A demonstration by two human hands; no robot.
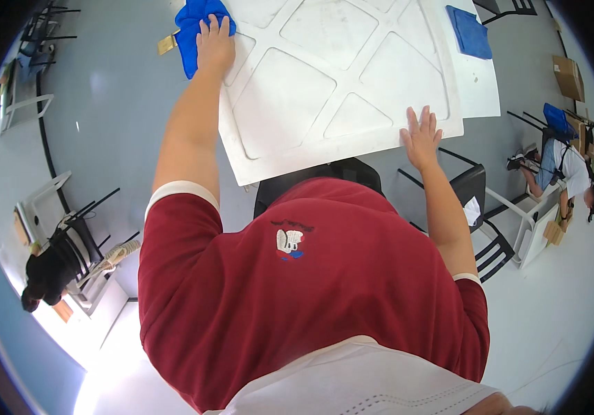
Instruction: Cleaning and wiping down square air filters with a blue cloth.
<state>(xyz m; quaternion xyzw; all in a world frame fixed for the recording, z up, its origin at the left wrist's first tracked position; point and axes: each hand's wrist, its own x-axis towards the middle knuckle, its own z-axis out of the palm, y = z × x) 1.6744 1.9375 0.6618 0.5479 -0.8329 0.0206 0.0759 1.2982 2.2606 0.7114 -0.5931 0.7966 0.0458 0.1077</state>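
Our left hand (214,47) presses a blue cloth (197,31) flat on the white panel (325,76), while our right hand (421,138), fingers spread, steadies its near edge.

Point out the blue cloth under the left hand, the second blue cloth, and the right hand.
blue cloth (190,41), head view, bare left part.
second blue cloth (469,32), head view, middle.
right hand (421,138), head view, back of hand.

A crumpled bright blue cloth (193,31) lies bunched under the left fingers (215,28), spilling past them over the corner of a large white flat panel with raised diagonal ribs (311,83). The right fingers (421,121) rest flat on the panel's near edge.
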